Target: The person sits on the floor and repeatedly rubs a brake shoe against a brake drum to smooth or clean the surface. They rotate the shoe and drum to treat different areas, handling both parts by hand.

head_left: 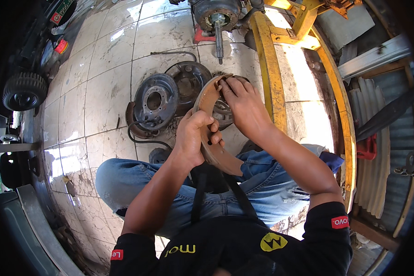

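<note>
A curved, rusty-brown brake shoe (221, 156) is held up over my lap. My left hand (195, 133) wraps round its middle, thumb on the near face and fingers curled through the inner side. At the upper end of the shoe, my right hand (244, 99) has its fingers bent over the tip; whether they pinch some small part there is hidden. Just beyond lie two round, dark brake backing plates, the nearer one (165, 99) overlapping the farther one (198, 76). Another brown brake shoe (132, 120) rests by the left plate. A round metal part (223, 112) shows partly behind my hands.
A hub with a protruding shaft (219, 41) hangs at the far side above a red stand (202, 37). A yellow steel frame (269, 69) runs along the right. Black hoses (145, 140) lie by the plates on the tiled floor (96, 92). A small tyre (25, 91) is at far left.
</note>
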Demonstrator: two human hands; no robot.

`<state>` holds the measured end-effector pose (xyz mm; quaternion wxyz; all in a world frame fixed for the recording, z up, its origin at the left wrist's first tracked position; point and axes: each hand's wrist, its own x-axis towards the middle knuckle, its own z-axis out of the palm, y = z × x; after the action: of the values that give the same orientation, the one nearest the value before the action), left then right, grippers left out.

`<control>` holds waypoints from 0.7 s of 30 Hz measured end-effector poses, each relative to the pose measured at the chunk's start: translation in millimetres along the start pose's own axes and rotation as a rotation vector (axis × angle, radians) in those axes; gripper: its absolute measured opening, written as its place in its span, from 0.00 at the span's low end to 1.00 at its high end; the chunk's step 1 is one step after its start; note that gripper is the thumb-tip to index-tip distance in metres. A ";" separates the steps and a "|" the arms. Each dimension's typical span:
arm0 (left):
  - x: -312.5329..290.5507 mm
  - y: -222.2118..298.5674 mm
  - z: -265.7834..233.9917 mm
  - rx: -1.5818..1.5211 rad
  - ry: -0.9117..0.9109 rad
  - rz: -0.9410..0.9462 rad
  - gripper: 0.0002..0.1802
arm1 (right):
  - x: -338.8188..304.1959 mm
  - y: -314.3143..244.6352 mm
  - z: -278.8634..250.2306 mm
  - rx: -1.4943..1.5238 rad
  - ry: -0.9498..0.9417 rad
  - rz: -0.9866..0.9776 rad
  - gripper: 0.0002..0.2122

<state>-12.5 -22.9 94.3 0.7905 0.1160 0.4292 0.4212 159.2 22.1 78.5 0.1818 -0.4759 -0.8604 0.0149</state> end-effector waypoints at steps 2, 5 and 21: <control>-0.1 0.4 -2.6 -0.003 -0.005 0.005 0.13 | -1.3 -3.5 -0.8 -0.049 -0.010 -0.014 0.24; 0.5 2.0 -4.7 -0.028 -0.006 0.014 0.14 | -4.8 -7.5 -1.7 -0.076 -0.012 -0.041 0.24; 0.3 1.6 -6.9 -0.052 -0.011 0.016 0.13 | 9.0 -0.2 -0.6 -0.048 0.061 -0.042 0.24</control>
<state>-18.7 -22.8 90.8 0.7921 0.1014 0.4128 0.4380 154.9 29.3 81.8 0.1969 -0.4621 -0.8644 -0.0243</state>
